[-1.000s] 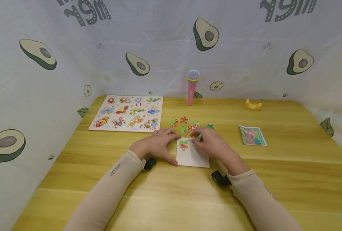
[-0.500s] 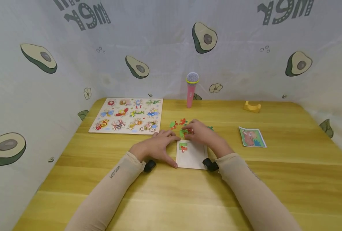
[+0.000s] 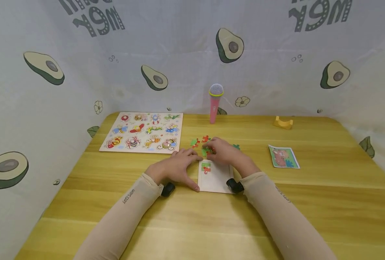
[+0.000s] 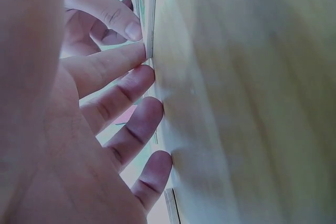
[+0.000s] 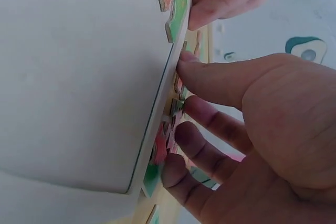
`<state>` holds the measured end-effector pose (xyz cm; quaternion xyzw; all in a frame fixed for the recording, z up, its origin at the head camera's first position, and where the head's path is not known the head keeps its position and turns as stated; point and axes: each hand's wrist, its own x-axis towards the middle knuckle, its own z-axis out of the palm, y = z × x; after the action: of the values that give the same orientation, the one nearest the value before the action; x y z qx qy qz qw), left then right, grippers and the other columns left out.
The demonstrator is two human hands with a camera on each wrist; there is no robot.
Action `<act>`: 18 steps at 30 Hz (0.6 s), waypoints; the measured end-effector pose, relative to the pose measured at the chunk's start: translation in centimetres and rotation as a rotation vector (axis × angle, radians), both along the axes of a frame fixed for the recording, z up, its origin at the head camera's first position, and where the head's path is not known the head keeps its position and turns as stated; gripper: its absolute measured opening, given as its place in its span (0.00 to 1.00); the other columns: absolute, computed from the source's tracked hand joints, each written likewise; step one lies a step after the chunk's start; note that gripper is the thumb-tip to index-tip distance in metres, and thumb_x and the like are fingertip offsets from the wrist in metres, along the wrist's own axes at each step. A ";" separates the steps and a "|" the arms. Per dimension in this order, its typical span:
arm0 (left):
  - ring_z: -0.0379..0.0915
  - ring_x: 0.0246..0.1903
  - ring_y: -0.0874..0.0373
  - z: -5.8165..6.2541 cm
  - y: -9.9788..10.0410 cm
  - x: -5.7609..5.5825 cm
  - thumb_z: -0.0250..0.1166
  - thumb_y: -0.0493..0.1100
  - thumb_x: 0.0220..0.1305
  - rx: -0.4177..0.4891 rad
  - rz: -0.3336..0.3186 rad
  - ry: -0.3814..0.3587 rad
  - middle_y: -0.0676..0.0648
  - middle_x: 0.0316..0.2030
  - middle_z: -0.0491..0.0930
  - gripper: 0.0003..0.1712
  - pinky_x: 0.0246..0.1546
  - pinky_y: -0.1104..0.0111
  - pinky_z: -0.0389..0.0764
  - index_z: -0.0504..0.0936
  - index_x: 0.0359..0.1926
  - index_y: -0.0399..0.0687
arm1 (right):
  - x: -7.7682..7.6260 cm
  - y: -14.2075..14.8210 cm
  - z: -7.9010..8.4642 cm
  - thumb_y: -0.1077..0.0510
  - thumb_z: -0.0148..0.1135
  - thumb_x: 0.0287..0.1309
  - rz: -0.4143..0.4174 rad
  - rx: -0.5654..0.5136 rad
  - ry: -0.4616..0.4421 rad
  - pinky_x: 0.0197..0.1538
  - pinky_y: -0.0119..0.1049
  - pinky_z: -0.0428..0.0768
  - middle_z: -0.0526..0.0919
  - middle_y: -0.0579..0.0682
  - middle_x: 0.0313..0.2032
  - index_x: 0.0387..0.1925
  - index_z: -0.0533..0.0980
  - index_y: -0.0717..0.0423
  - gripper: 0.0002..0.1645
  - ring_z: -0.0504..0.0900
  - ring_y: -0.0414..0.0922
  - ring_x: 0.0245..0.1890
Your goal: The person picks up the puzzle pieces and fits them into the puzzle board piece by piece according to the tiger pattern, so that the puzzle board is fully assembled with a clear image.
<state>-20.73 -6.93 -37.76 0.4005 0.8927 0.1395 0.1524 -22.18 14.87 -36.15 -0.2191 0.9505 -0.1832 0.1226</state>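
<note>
A white puzzle tray [image 3: 213,182] lies on the table, with a green and red jigsaw piece [image 3: 206,167] in its upper left corner. My left hand [image 3: 176,167] spreads along the tray's left side, thumb at the near corner and index finger at the far one. Just beyond the far edge, my right hand [image 3: 226,151] bends over loose jigsaw pieces [image 3: 195,143]. Its thumb and index finger pinch a green and red jigsaw piece [image 5: 179,83] at its sides. In the right wrist view the other fingertips touch more pieces. The hand hides part of the pile.
An insect peg puzzle board [image 3: 142,132] lies at the back left. A pink toy microphone [image 3: 213,104] stands at the back. To the right are a picture card [image 3: 283,157] and a yellow curved block [image 3: 283,122]. A green piece [image 3: 236,147] peeks out beside the right hand.
My right hand has moved left and away from the tray's upper right part onto the loose pieces, then slightly further left. The left hand has stayed at the tray.
</note>
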 end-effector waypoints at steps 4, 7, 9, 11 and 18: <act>0.57 0.61 0.54 -0.2 -0.1 0.1 0.73 0.76 0.44 0.007 -0.001 -0.007 0.52 0.64 0.65 0.59 0.62 0.56 0.60 0.68 0.73 0.55 | -0.1 -0.1 -0.1 0.61 0.63 0.68 0.009 0.019 -0.033 0.60 0.52 0.73 0.72 0.63 0.57 0.66 0.74 0.60 0.26 0.74 0.55 0.54; 0.57 0.61 0.54 -0.4 -0.1 0.2 0.73 0.76 0.44 0.010 0.002 -0.014 0.52 0.64 0.65 0.59 0.62 0.56 0.60 0.68 0.73 0.55 | -0.3 -0.3 -0.2 0.61 0.62 0.69 0.015 0.025 -0.053 0.60 0.52 0.73 0.71 0.63 0.59 0.69 0.71 0.60 0.29 0.73 0.55 0.55; 0.57 0.62 0.54 -0.4 -0.1 0.3 0.73 0.76 0.44 0.012 0.003 -0.016 0.51 0.65 0.65 0.59 0.62 0.56 0.60 0.68 0.73 0.55 | -0.3 -0.3 -0.2 0.61 0.61 0.69 0.018 0.029 -0.060 0.60 0.52 0.72 0.69 0.64 0.61 0.70 0.70 0.59 0.29 0.73 0.55 0.56; 0.57 0.63 0.54 -0.3 -0.1 0.3 0.73 0.76 0.44 0.010 0.003 -0.012 0.51 0.65 0.65 0.59 0.61 0.57 0.60 0.68 0.73 0.55 | -0.4 -0.3 -0.1 0.61 0.61 0.69 0.016 0.029 -0.056 0.60 0.52 0.72 0.69 0.63 0.61 0.69 0.71 0.59 0.29 0.72 0.55 0.56; 0.57 0.62 0.54 -0.1 -0.1 0.1 0.74 0.75 0.44 0.013 0.015 -0.011 0.52 0.64 0.65 0.58 0.61 0.56 0.59 0.68 0.73 0.54 | -0.7 -0.1 0.5 0.62 0.68 0.63 -0.066 -0.075 -0.048 0.54 0.49 0.76 0.77 0.57 0.49 0.57 0.74 0.60 0.22 0.76 0.52 0.47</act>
<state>-20.66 -7.00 -37.83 0.3942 0.8938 0.1485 0.1539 -22.84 14.80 -35.68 -0.1874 0.9464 -0.2280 0.1310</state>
